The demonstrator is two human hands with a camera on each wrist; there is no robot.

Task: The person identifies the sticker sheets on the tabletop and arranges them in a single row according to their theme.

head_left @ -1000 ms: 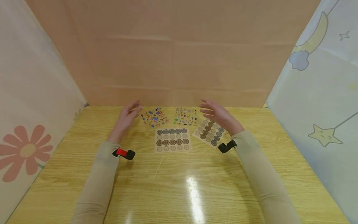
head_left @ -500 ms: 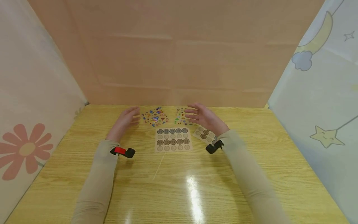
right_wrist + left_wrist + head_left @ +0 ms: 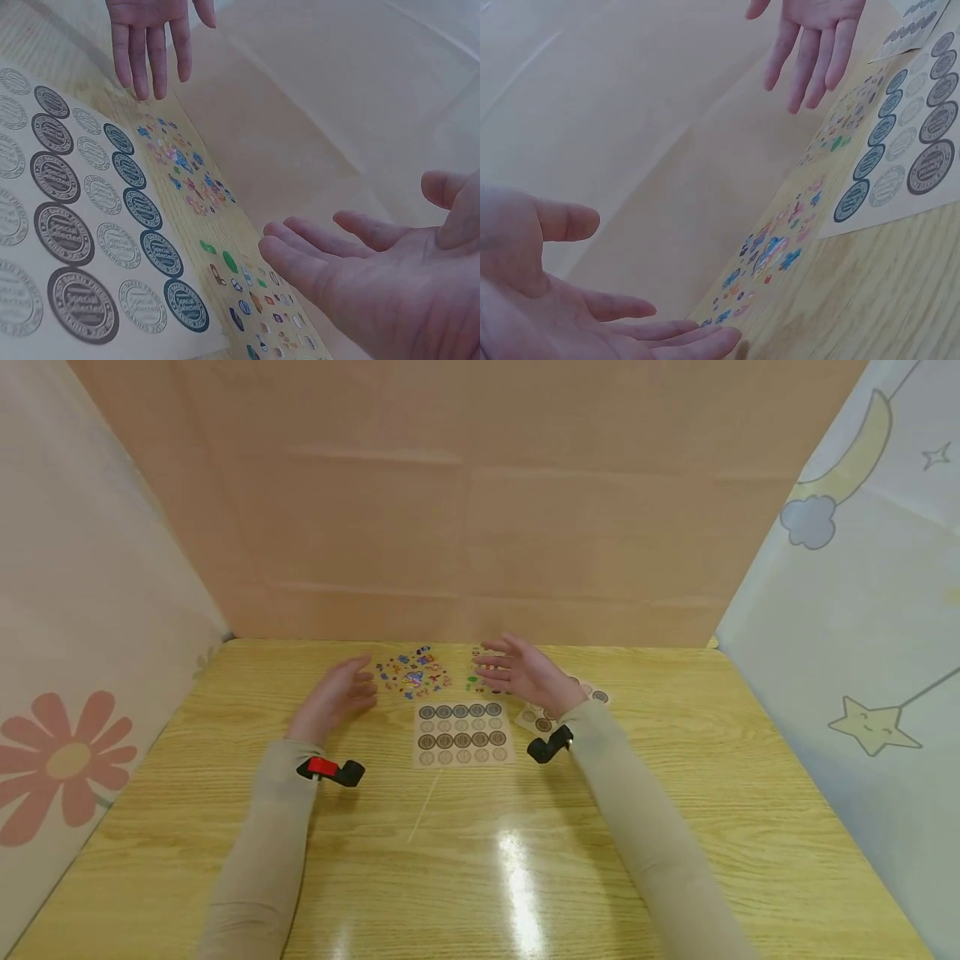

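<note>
My left hand hovers left of a see-through sheet of colourful stickers, its fingers relaxed and holding nothing. Over on the right, my right hand reaches inward with spread, loosely extended fingers, also without anything in it. Its fingers overlap a second see-through sheet of small stickers, hiding much of it in the head view. In front of these two lies a beige sheet of round seal stickers in rows. A similar round-sticker sheet lies slanted under the right wrist, partly covered.
All the sheets lie flat on a wood-grain table. A tan paper backdrop rises at its far edge. Printed side panels with a flower and a star stand left and right. Black camera mounts sit on both wrists.
My right hand has moved left, from beside the slanted round-sticker sheet to over the small-sticker sheet. The left hand has dropped slightly, its fingers shifting a little.
</note>
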